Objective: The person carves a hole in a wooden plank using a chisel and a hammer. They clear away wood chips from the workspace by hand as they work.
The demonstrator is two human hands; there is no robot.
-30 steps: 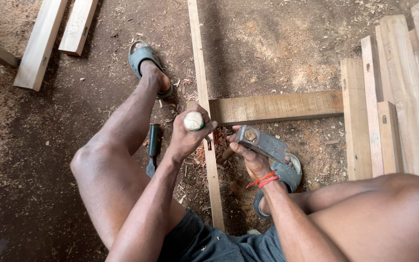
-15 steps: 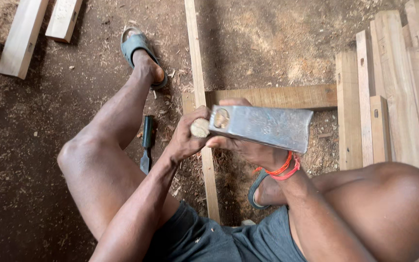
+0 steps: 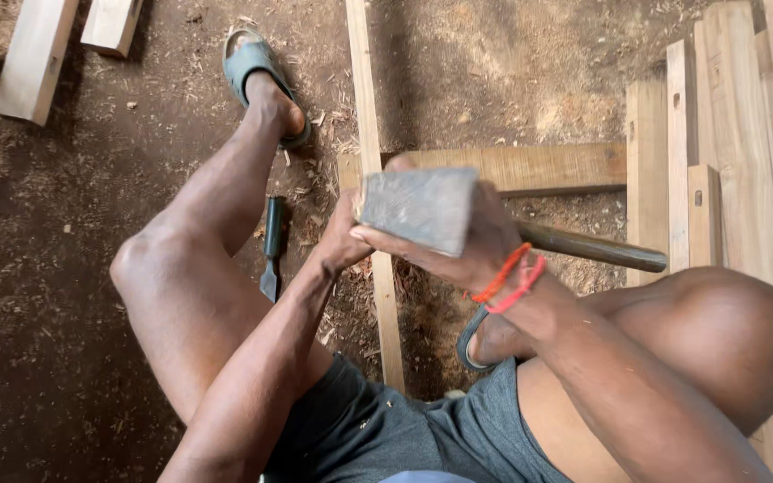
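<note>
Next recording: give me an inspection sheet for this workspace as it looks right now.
Surface: dirt ground strewn with sawdust and wood chips.
Job's things: long wooden slat under the hands; grey metal mallet head raised, its dark handle pointing right.
Clutter: loose chisel beside the left leg.
Hands: right hand grips the mallet; left hand, mostly hidden behind it, is over the slat.
Cables: nothing seen.
Surroundings: plank stack right, wood offcuts upper left, crosspiece.
</note>
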